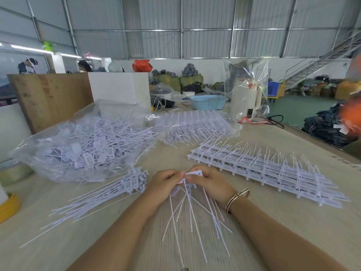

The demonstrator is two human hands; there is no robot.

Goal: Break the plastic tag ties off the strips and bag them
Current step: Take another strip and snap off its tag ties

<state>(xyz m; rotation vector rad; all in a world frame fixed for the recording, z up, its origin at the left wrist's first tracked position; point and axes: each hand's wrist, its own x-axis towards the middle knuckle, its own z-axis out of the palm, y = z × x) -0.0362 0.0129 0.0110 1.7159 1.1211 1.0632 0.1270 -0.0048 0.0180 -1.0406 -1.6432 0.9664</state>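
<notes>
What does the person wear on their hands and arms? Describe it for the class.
Both forearms are bare, with no sleeves or gloves in view. The right wrist carries a thin gold-coloured bangle. The left hand and right hand show no rings that can be made out.

Corrugated grey metal walls (156, 26) with steel framing. Green painted floor (297, 108) at right; grey metal staircase (320, 61) beyond. Pale wood-grain worktable (273, 222) in foreground. Fluorescent strip light (32, 48) upper left.
</notes>
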